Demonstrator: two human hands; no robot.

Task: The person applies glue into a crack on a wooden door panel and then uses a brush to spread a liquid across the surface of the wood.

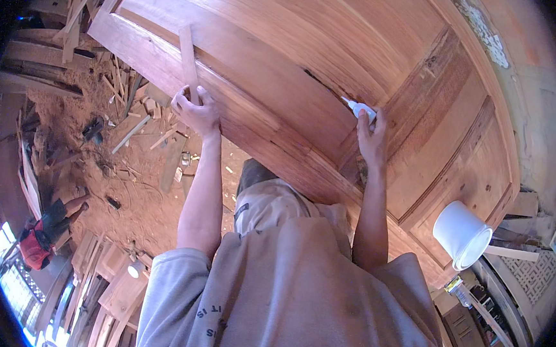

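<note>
A large reddish-brown panelled wooden door [260, 56] lies in front of me. My right hand [373, 140] is closed around a small white squeeze bottle [362, 110] with a thin nozzle. The nozzle tip points at a dark crack [322, 81] in the panel, close to its surface; whether it touches I cannot tell. At the door's near left edge my left hand [198, 111] grips the lower end of a flat, thin wooden strip [187, 52]. The strip lies across the door's frame rail, its far end over the panel.
A white bucket [461, 233] stands on the door's right end. Wood offcuts [144, 109] and sawdust cover the floor at left. A person in a red top [35, 247] is at the far left, near stacked boards [112, 284]. A brush [456, 286] sits below the bucket.
</note>
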